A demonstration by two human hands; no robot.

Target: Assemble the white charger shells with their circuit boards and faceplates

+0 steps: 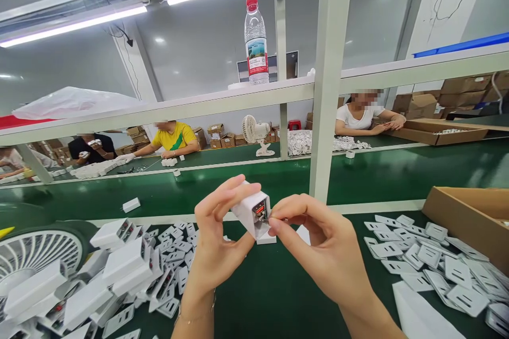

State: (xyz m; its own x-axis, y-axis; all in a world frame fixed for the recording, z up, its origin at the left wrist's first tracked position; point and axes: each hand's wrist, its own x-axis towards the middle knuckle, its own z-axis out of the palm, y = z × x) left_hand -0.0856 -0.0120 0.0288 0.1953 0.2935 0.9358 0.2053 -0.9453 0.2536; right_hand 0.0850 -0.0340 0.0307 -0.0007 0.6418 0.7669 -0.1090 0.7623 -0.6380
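My left hand (222,233) holds a white charger housing (247,205) between fingers and thumb, its open end turned to the right. Inside that end a red part and metal pieces show. The thumb and forefinger of my right hand (314,233) are pinched at the opening; what they hold is too small to make out. Another white piece (266,238) lies on the green surface just beneath the housing, partly hidden by it.
White housings (123,265) are heaped at the left beside a fan (35,254). Flat white plates (429,254) lie at the right near a cardboard box (473,217). A metal post (328,85) and a shelf with a bottle (256,47) stand ahead. People sit across the green belt (397,175).
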